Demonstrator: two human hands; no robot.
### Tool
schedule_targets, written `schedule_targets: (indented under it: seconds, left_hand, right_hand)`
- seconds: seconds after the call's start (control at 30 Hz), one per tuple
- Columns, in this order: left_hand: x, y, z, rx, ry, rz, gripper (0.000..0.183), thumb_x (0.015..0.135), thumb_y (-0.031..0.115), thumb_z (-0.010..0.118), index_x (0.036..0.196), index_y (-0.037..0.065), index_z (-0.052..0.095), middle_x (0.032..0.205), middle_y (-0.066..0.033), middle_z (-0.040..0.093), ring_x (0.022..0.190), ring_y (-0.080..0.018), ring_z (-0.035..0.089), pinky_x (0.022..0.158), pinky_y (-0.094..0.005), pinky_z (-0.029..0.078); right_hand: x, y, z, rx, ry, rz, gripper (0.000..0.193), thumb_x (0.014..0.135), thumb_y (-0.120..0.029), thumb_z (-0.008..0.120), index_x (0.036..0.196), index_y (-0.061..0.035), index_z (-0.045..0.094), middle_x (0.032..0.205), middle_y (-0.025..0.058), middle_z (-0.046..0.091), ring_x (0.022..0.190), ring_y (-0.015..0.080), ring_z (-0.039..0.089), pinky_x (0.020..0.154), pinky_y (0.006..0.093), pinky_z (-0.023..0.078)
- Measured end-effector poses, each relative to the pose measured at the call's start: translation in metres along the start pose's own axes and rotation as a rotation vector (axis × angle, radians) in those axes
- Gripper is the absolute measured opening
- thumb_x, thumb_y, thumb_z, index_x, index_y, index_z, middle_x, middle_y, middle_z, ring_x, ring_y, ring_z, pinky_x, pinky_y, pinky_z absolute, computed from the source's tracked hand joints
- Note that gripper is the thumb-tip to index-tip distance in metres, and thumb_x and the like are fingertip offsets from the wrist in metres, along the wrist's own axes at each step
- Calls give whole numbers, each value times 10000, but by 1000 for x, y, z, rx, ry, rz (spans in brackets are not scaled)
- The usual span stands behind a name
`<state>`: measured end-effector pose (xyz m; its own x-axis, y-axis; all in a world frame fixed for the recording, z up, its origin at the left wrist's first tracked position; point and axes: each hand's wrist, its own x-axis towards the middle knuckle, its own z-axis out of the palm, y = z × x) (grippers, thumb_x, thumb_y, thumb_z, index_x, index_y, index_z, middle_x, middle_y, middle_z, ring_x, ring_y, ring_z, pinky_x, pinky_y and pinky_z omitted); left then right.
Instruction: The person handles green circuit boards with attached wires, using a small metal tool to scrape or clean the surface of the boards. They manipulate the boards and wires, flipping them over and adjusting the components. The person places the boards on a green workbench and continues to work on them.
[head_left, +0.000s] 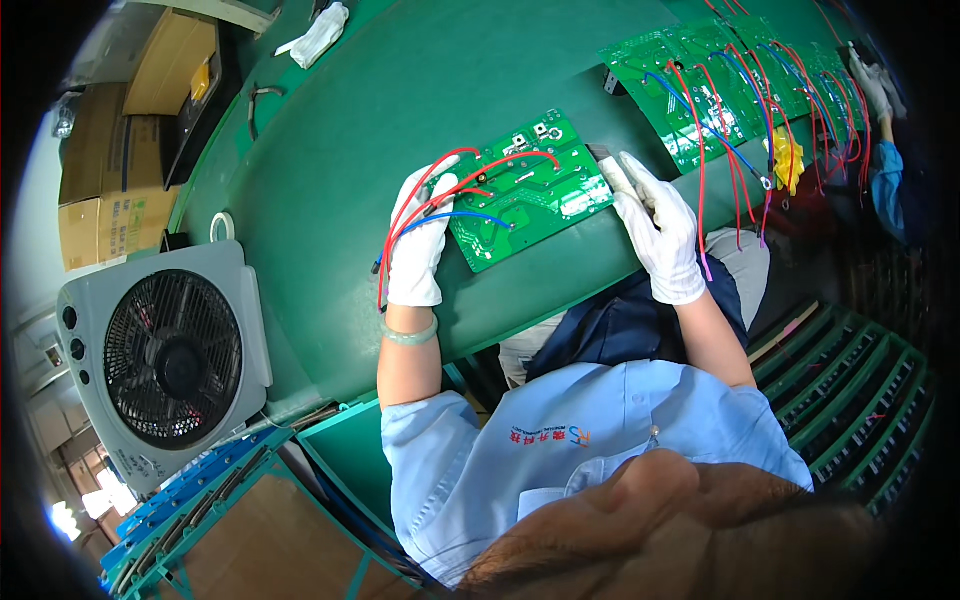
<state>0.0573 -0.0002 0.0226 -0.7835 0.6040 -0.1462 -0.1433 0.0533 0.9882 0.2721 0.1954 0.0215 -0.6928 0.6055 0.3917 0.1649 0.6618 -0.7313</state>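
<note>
A green circuit board point(545, 195) is held tilted just above the green table, between my two white-gloved hands. My left hand point(418, 250) grips its left edge, with the fingers partly hidden by red wires point(425, 195) and a blue wire point(465, 214) that are fixed to the board and hang over the glove. At the right edge, my right hand point(660, 230) is closed at the board's side with the thumb and fingers close together. A small dark grey part point(598, 152) sticks out there beside my fingertips.
More green boards point(690, 115) with red and blue wires lie in a row at the right, some wires hanging over the edge. Yellow material point(787, 160) is among them. A co-worker's gloved hand point(872, 85) is beyond. A grey fan point(180, 360) stands left; a white glove point(320, 35) lies far.
</note>
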Motion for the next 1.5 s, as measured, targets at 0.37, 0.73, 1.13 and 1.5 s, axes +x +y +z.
schedule_targets:
  seconds: [0.37, 0.73, 1.13, 1.5]
  left_hand:
    - [-2, -4, -1, 159, 50, 145, 323, 968, 183, 641, 1226, -2, 584, 993, -35, 636, 861, -82, 559, 756, -237, 472]
    - [-15, 20, 8, 201, 162, 208, 294, 1001, 174, 571, 1245, 12, 591, 992, -26, 626, 823, -68, 540, 706, -208, 447]
    - [-6, 0, 8, 268, 62, 357, 341, 985, 96, 445, 1263, -78, 542, 1152, -178, 643, 986, -235, 638, 883, -351, 519]
    - [-11, -23, 2, 709, 130, 488, 362, 984, 184, 547, 1266, -44, 557, 1263, -202, 581, 1151, -299, 580, 930, -396, 519]
  right_hand:
    - [0, 2, 1, 13, 2, -14, 408, 827, -78, 740, 1219, -9, 652, 1083, 142, 705, 803, 266, 660, 715, 339, 522]
    - [-4, 4, 7, 153, 37, 85, 422, 899, -29, 649, 1315, -7, 586, 1089, 153, 687, 887, 227, 668, 792, 316, 520]
    - [-2, 16, 1, 167, -74, 49, 452, 904, -100, 559, 1353, -149, 573, 1344, 45, 609, 1137, 238, 633, 931, 344, 527]
    - [-19, 37, 20, -6, 121, -152, 381, 937, -227, 554, 1298, -108, 575, 1083, 71, 667, 922, 243, 655, 733, 378, 553]
